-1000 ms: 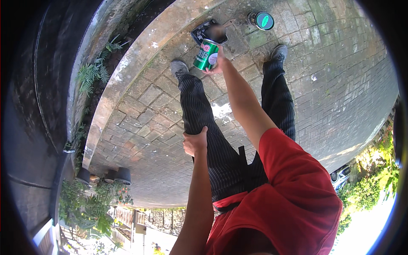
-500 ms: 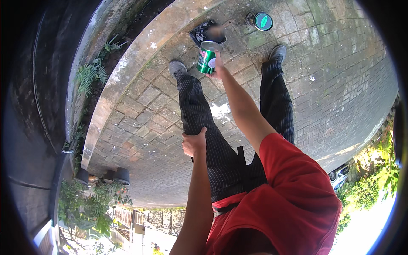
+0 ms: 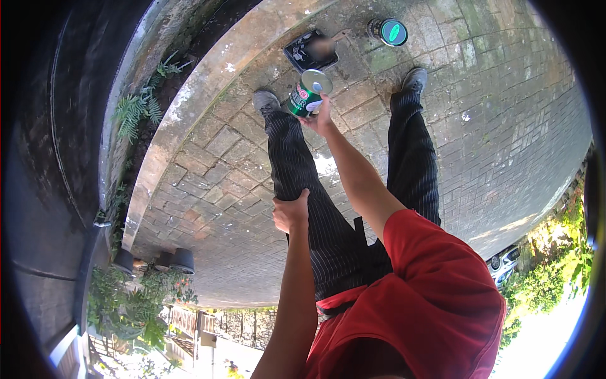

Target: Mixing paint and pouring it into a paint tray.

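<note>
Apparently, the step in hand is the handling of the can (image 3: 307, 96), a green one with a pale top, held on the near side of the tray (image 3: 298, 57). The right hand (image 3: 320, 119) has it: the grip is closed about the can's right side, the thumb up by the top rim. The can looks tilted and seems to be off the paving (image 3: 214, 142), though depth is hard to judge. Whether the top is sealed I cannot tell. The left hand (image 3: 291, 213) is well apart from the tray, on the near side, its grip wrapped about the left leg (image 3: 290, 158) by the knee, as if for support.

To my mind, any move of the can calls for a steady wrist and a firm hold, since one hand alone bears it.

As for the rest, a brownish patch (image 3: 320, 48) at the tray is too blurred to name; a thin stick (image 3: 341, 35) pokes out past the tray's far right corner. A dark tin (image 3: 392, 31) with a teal top stands to the right of the tray. The left shoe (image 3: 266, 102) is at the tray's near left, close to the can, so foot and can could knock together. The right shoe (image 3: 415, 80) is right of the tray and a little nearer. A kerb (image 3: 180, 120) runs left of the tray, with a fern (image 3: 142, 110) beyond it.
</note>
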{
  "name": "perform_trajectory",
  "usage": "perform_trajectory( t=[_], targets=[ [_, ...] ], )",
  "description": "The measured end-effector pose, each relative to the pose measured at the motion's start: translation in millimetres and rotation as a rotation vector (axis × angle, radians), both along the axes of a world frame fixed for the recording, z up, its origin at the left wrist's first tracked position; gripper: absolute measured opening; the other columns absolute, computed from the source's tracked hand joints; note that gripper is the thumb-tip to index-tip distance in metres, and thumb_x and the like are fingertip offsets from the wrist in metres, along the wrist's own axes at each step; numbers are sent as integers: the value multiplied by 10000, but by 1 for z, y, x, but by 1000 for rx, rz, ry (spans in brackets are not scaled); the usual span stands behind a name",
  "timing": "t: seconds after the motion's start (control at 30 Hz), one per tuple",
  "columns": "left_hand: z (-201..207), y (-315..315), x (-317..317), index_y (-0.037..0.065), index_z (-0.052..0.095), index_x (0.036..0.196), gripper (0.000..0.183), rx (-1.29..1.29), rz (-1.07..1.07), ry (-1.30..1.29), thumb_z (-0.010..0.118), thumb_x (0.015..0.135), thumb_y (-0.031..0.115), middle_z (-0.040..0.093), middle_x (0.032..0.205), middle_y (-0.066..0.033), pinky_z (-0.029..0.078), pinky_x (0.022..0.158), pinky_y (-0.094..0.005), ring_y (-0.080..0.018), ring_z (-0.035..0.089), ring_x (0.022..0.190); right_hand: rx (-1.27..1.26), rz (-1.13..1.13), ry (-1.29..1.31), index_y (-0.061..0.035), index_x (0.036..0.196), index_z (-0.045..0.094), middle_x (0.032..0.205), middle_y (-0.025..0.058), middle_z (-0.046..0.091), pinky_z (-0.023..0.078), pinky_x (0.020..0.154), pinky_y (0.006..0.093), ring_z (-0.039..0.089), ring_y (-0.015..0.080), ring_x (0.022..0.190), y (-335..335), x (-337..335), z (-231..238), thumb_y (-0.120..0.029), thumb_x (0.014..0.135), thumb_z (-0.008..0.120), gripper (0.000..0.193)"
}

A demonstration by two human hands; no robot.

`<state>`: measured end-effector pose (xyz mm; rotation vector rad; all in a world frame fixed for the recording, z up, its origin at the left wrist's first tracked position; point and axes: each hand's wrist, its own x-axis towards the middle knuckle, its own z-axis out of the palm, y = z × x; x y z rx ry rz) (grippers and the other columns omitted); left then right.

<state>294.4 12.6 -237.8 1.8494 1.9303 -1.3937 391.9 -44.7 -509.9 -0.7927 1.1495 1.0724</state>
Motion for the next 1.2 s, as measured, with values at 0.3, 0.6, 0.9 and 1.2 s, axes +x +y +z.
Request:
perform_trajectory(
  t=[0.3, 0.6, 0.9, 1.2],
  targets=[
    [-1, 2, -3, 31, 573, 1088, 781, -7, 21, 22, 781, 554, 561, 672, 980, -178, 525, 822, -424, -334, 660, 918, -6, 259, 402, -98, 1217, 504, 1174, 225, 492, 405, 587, 346, 492, 444, 998, 13, 94, -9, -835, 623, 374, 956],
    [2, 8, -8, 28, 566, 1108, 804, 2, 21, 39, 776, 554, 572, 674, 976, -177, 527, 815, -423, -331, 662, 913, 15, 176, 601, -48, 1164, 520, 1143, 232, 503, 368, 567, 341, 472, 452, 986, 29, 128, 5, -787, 655, 378, 908],
    [3, 5, -7, 33, 570, 1091, 788, 10, 6, 42, 778, 553, 570, 676, 961, -174, 532, 806, -418, -327, 666, 904, -75, 208, 147, -132, 1305, 418, 1239, 183, 482, 464, 647, 422, 511, 414, 1044, 21, 55, -17, -848, 663, 393, 962],
    [4, 3, -9, 28, 577, 1074, 779, 19, -7, 36, 783, 550, 565, 678, 953, -170, 531, 806, -422, -329, 667, 898, -151, 51, -18, -162, 1323, 321, 1185, 149, 442, 490, 707, 434, 538, 334, 919, 22, -15, 6, -734, 644, 546, 916]
  ],
)
